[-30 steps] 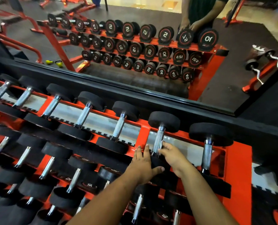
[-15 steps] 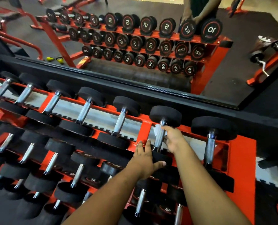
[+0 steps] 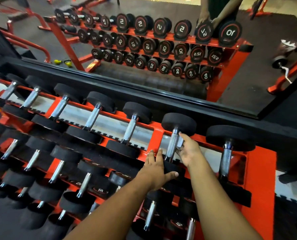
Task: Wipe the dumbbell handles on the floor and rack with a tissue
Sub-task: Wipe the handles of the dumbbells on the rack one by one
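A red three-tier rack (image 3: 262,177) holds several black dumbbells with chrome handles. My right hand (image 3: 189,149) holds a small white tissue (image 3: 180,142) against the right side of one top-row chrome handle (image 3: 171,146), near its far end. My left hand (image 3: 157,168) rests with straight fingers on that dumbbell's near black head (image 3: 173,168), thumb spread to the right. The neighbouring top-row handles (image 3: 129,129) stand untouched on either side.
A black-framed wall mirror (image 3: 144,90) runs behind the rack and reflects the rack, numbered weights and a person's arms (image 3: 213,13). Lower tiers with more dumbbells (image 3: 83,184) lie below my forearms. Dark rubber floor (image 3: 290,212) shows at the right.
My right hand slid with the tissue up the handle toward the far head, then slightly back along it. My left hand stayed on the near head. The view shifted a little.
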`<state>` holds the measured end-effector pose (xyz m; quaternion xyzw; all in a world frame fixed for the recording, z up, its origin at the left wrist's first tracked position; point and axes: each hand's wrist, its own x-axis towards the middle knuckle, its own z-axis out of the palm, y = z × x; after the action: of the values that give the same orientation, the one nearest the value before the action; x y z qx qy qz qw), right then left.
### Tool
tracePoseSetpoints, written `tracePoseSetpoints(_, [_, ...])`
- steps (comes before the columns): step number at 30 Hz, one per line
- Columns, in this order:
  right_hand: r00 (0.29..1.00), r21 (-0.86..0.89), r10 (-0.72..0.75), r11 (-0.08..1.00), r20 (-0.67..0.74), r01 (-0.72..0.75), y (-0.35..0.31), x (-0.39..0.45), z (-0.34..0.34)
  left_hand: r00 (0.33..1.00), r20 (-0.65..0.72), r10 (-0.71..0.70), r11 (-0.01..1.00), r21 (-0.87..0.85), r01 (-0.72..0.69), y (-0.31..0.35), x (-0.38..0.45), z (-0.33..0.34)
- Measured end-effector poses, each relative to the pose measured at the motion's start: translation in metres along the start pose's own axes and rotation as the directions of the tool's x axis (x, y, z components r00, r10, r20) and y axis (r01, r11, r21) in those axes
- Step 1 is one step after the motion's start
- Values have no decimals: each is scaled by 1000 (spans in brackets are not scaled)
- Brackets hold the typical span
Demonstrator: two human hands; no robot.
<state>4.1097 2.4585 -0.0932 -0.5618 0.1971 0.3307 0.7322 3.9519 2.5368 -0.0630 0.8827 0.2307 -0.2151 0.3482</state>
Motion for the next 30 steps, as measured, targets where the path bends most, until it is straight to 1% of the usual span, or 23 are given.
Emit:
tracePoseSetpoints(2, [999,-48,35,998,1,-35,-2,-2,10,1000,3,-6,1000,1,6,1,0,0])
tracePoseSetpoints(5, [993,-157,101,983,59,-91,-8,-3,21,1000,9,-14,1000,7,13,2,-1,-1])
tracePoseSetpoints(7, [997,-193,72,979,18,-67,-10,1,15,1000,15,-11,1000,14,10,1,-1,-1])
tracePoseSetpoints(9, [998,-221,-17,975,-53,4,-10,5,5,1000,15,-10,1000,19,9,2,-1,0])
tracePoseSetpoints(11, [995,-217,-71,975,-66,56,-7,2,5,1000,9,-17,1000,25,17,2,1,0])
tracePoseSetpoints(12, [997,-218,-68,974,-48,56,-3,0,8,1000,12,-19,999,31,19,3,0,1])
tracePoseSetpoints(14, [1000,-245,-10,969,-5,9,0,-4,16,1000,11,-23,999,37,22,4,-1,1])
tracePoseSetpoints(16, [998,-236,56,970,31,-48,0,-8,19,1000,5,-24,999,40,24,4,-2,0])
tracePoseSetpoints(17, [997,-229,67,972,38,-56,0,-6,16,1000,3,-25,999,38,25,3,-1,-1])
tracePoseSetpoints(22, [999,-242,-29,970,19,33,3,-4,1,1000,11,-27,999,27,27,1,1,1])
tracePoseSetpoints(27, [994,-241,55,970,93,-31,3,-25,11,1000,-7,-23,999,25,23,3,-1,1])
tracePoseSetpoints(30, [992,-211,68,976,110,-44,0,-24,-5,1000,-1,-16,999,29,16,1,0,1])
